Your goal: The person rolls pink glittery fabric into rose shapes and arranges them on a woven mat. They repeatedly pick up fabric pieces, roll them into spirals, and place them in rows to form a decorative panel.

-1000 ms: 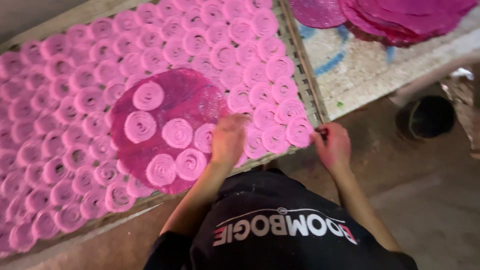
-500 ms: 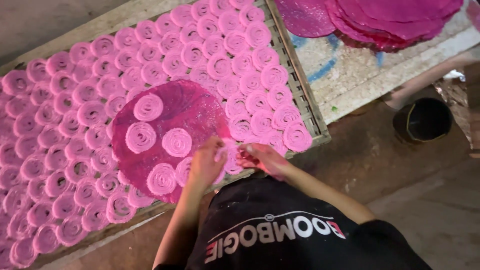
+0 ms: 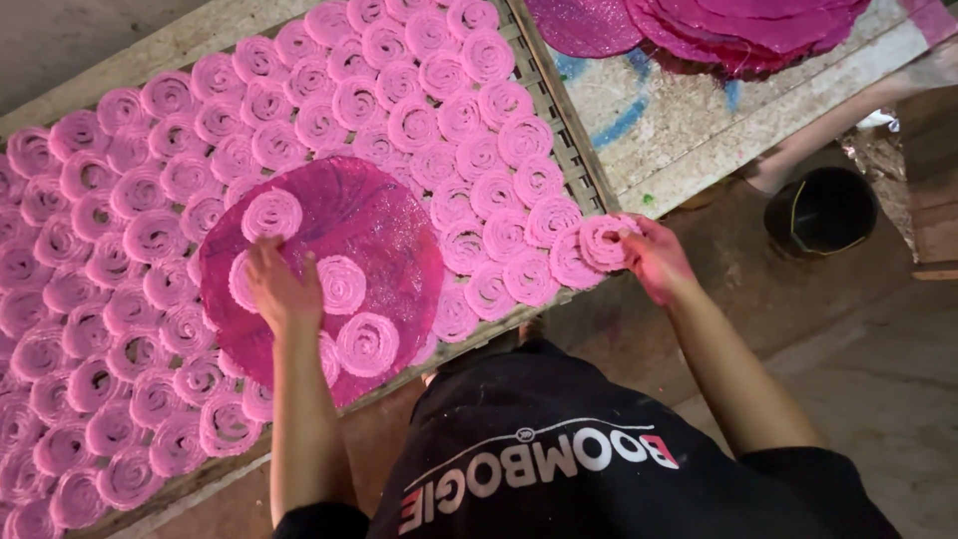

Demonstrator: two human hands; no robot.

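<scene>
Half a second earlier both hands met at the near edge of the dark pink disc [image 3: 321,271]. Since then the left hand [image 3: 282,291] slid out onto the disc among its spirals, and the right hand [image 3: 654,258] swung away to the rack's near right corner, where it gripped a pink spiral [image 3: 603,241] by its edge.

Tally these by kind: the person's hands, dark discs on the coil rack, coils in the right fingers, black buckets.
hands: 2 (left hand, right hand)
dark disc: 1
held coil: 1
black bucket: 1
total: 5
</scene>
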